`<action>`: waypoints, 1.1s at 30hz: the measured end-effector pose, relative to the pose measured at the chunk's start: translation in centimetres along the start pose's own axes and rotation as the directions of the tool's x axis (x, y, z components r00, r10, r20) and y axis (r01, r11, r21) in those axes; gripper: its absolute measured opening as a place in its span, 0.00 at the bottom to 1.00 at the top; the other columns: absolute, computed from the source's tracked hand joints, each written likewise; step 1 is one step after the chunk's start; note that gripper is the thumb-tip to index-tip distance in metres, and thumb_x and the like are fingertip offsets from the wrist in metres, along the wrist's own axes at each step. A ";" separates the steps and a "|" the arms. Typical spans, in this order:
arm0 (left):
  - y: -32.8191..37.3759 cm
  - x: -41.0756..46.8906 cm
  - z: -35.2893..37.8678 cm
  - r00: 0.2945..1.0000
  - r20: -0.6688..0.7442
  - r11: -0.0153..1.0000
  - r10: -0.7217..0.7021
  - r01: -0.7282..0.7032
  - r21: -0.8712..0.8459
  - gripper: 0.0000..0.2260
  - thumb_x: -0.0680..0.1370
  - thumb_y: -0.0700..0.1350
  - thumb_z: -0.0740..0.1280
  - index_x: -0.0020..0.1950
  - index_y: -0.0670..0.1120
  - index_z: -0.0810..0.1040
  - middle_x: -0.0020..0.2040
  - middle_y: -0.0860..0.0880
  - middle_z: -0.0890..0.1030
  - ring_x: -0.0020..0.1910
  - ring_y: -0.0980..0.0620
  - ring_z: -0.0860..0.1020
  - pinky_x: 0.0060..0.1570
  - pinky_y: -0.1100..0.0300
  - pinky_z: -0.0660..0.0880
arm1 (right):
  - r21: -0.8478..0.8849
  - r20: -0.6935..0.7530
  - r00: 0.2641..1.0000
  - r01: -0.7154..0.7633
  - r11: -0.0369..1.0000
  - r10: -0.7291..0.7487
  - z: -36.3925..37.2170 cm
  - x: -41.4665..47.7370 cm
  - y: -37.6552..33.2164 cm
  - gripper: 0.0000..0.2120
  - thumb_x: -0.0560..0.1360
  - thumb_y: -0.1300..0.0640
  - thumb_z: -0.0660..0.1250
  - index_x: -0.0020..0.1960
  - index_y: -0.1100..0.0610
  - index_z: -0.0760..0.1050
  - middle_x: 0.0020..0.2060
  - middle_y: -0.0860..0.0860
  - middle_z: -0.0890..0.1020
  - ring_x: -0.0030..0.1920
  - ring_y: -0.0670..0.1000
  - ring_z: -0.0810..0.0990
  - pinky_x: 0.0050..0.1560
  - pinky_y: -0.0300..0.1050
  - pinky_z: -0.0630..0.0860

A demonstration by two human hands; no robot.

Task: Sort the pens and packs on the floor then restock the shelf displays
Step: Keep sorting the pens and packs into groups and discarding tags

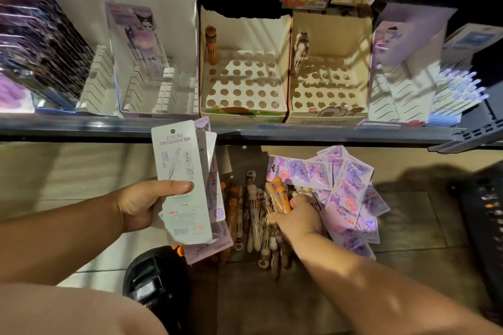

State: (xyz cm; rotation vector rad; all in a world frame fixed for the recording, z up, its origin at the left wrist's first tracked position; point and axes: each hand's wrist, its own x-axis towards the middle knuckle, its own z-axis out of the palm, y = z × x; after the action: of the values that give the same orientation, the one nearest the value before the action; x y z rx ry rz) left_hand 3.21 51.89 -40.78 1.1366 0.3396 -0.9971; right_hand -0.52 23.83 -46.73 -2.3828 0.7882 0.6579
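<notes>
My left hand (147, 205) grips a stack of white and lilac Kuromi carded packs (185, 182), held upright below the shelf edge. My right hand (298, 216) is down in the pile of chunky multi-colour pens (255, 215) on the floor and grips an orange pen (280, 193) by its barrel. Purple Kuromi packs (345, 187) lie fanned out to the right of the pens. On the shelf, a holed pen display box (242, 84) holds one brown pen (211, 45). The box beside it (326, 87) holds one white character pen (300, 49).
A white slotted display box (160, 73) holds one purple pack at its back. Dark purple packs (40, 49) fill the far left, white pens (457, 90) the far right. A black shoe (155, 280) is near my knee, and a black basket (487, 226) stands at right.
</notes>
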 end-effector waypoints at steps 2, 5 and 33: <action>-0.1 -0.2 -0.1 1.000 0.000 1.000 -0.001 0.001 -0.010 0.32 0.37 0.52 0.85 0.40 0.47 0.87 0.45 0.41 0.86 0.40 0.44 0.85 0.33 0.51 0.81 | -0.001 -0.020 1.000 -0.017 1.000 0.017 -0.1 0.1 0.3 0.17 0.71 0.51 0.74 0.54 0.57 0.73 0.44 0.50 0.77 0.46 0.54 0.79 0.42 0.39 0.70; -0.3 -0.4 -0.6 1.000 -0.012 1.000 -0.019 0.019 -0.012 0.33 0.37 0.51 0.85 0.41 0.47 0.87 0.46 0.41 0.86 0.40 0.43 0.85 0.32 0.52 0.81 | -0.012 -0.040 0.999 -0.023 1.000 0.023 0.0 0.5 0.6 0.17 0.70 0.48 0.74 0.52 0.55 0.73 0.50 0.53 0.80 0.49 0.55 0.80 0.42 0.40 0.71; -4.6 -4.7 -8.3 0.959 -0.282 0.989 -0.028 -0.015 -0.149 0.41 0.40 0.48 0.86 0.52 0.41 0.83 0.50 0.37 0.84 0.44 0.39 0.84 0.51 0.38 0.78 | 0.133 0.265 0.937 0.197 0.971 -0.226 4.5 -1.6 -4.0 0.19 0.77 0.47 0.67 0.64 0.55 0.75 0.60 0.53 0.80 0.61 0.52 0.77 0.60 0.41 0.70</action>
State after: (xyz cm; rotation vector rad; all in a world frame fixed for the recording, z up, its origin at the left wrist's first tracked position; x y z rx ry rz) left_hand -1.03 61.14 -43.83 1.1420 0.6392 -0.7996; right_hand -0.28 29.94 -47.78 -2.1770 0.4273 0.8172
